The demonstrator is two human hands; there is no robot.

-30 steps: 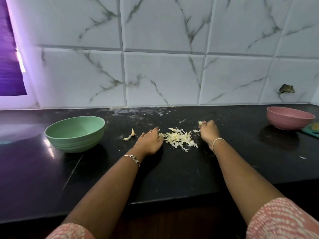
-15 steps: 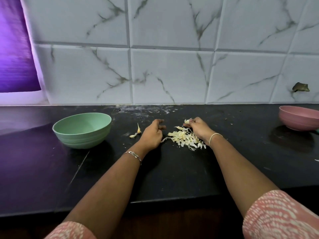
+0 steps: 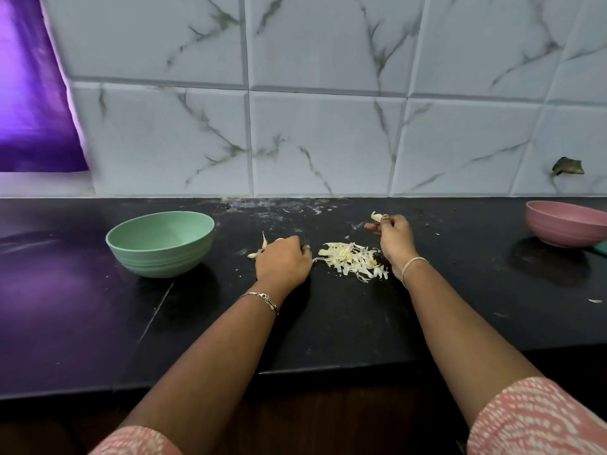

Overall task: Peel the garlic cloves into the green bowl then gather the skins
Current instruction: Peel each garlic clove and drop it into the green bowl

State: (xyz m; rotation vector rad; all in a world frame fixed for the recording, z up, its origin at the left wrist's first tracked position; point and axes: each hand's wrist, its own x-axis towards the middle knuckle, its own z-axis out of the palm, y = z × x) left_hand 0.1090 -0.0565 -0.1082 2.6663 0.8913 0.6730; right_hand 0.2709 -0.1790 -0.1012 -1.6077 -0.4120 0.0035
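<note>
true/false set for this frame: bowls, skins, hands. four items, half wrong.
1. The skin pile lies on the counter between the left hand and the right hand. True.
2. The green bowl stands right of the pile. False: it stands left of the left hand.
3. The right hand pinches a garlic piece. True.
4. The pink bowl touches the green bowl. False: they stand apart, at opposite sides.

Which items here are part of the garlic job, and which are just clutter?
Job:
green bowl
skin pile
garlic piece pinched by right hand
loose garlic pieces beside left hand
stray skin flake

Lying about:
pink bowl
teal object, cut off at the frame edge
</note>
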